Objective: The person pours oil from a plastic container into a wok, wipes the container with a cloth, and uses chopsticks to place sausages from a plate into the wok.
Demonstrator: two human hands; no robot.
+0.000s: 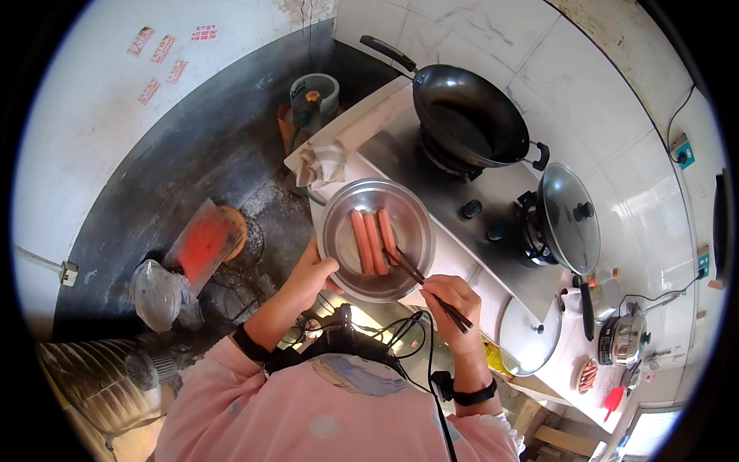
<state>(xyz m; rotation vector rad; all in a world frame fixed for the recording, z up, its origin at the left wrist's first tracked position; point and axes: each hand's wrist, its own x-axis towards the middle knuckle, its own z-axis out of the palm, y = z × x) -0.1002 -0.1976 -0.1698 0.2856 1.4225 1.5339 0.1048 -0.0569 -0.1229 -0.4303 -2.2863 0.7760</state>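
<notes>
A shiny metal bowl (416, 219) is held up in front of me, near the counter's edge. Three reddish sausages (372, 240) lie in it, side by side. My left hand (309, 271) grips the bowl's near left rim, thumb on top and the other fingers mostly hidden beneath. Dark chopsticks (410, 269) are pinched in my right hand (454, 300) at the bowl's near right side. Their tips reach inside and meet the lower part of the rightmost sausage; whether they clamp it I cannot tell.
Beyond the bowl, a black wok (473, 104) sits on the steel gas stove (454, 204). A glass-lidded pan (568, 223) covers the right burner. A crumpled cloth (323, 162) lies at the counter's left end, near a gas cylinder (327, 91). A plate of sausages (588, 376) stands farther right.
</notes>
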